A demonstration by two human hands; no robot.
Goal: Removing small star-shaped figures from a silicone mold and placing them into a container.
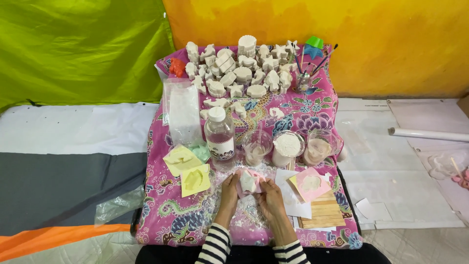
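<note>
Both hands are at the near edge of the cloth (pixel 161 215), centre, sharing one pink mould (pixel 247 183) with a white cast seated in it. Left hand (pixel 228 188) grips the mould's left side and right hand (pixel 269 191) its right side; fingers are curled shut around the rim, thumbs on top. The mould sits between the two sets of fingers, held just above the cloth. The cast's long axis runs roughly near-to-far, slightly tilted; which end is its front I cannot tell.

Around it:
- Bottle (pixel 219 137) stands upright just beyond the left hand, white cap on.
- Three clear cups sit in a row beyond the hands: cup 1 (pixel 257 146), cup 2 (pixel 287 148) full of white powder, cup 3 (pixel 319 148) with beige mix.
- Yellow moulds (pixel 195 179) lie left of the hands, with a green one behind them.
- Another pink mould (pixel 310 184) lies right of the hands, resting on wooden sticks (pixel 321 211) near the cloth's near right corner.
- Plastic bag (pixel 184 112) lies along the left edge.
- White figurines (pixel 239 68) are packed along the far edge, with an orange one at the far left corner.
- Brush jar (pixel 304 80) stands at the far right corner.
</note>
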